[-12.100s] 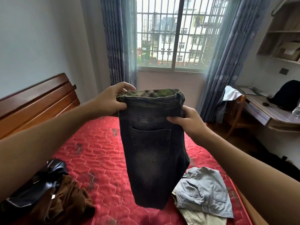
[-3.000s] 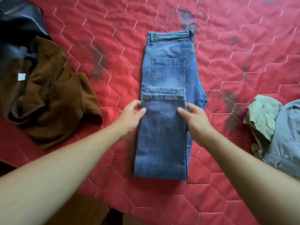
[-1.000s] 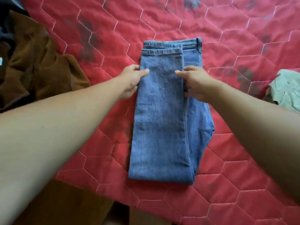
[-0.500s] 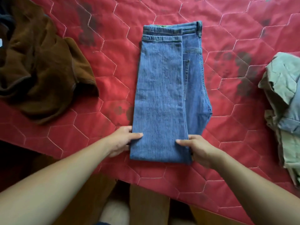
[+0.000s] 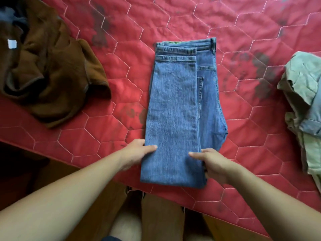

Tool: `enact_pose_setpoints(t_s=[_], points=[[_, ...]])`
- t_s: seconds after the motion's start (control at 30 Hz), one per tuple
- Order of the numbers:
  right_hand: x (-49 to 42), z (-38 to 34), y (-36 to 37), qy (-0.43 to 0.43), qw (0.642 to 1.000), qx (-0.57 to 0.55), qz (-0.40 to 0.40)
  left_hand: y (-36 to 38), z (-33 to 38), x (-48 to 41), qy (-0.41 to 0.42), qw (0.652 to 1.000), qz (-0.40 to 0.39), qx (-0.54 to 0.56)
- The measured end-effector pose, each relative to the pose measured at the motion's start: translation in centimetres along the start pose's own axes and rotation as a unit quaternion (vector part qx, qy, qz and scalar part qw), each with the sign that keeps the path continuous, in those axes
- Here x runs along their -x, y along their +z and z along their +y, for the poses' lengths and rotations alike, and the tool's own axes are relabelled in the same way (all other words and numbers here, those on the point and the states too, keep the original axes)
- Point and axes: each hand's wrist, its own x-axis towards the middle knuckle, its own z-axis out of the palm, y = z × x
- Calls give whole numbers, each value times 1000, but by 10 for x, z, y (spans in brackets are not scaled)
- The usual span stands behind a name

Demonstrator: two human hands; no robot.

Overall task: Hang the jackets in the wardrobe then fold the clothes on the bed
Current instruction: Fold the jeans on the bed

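A pair of blue jeans (image 5: pixel 175 110) lies folded lengthwise and doubled over on the red quilted mattress (image 5: pixel 251 153), hems up near the waistband. My left hand (image 5: pixel 139 153) pinches the near left edge of the fold, thumb on top of the denim. My right hand (image 5: pixel 211 162) grips the near right edge, thumb on top and fingers tucked under. The near folded end sits close to the mattress's front edge.
A crumpled brown jacket (image 5: pixel 50 72) lies at the left, with a dark garment (image 5: pixel 10 16) behind it at the top left corner. A pile of pale green and grey-blue clothes (image 5: pixel 305 105) lies at the right edge. The bed's wooden frame (image 5: pixel 93 193) and floor show below.
A second ago both hands were near the waistband end laying the hems down; they have slid back to the near folded end and taken hold of its two sides.
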Motion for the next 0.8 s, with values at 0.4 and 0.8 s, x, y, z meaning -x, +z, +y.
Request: enact_pose_setpoints(t_s=[0.4,0.8], points=[[-67,-204,-1,-271,939,86,191,-16,180,-89,262,953,144,43],[-70,-225,2,-414,728,419,351,-8,200,-103,364,779,323,-394]])
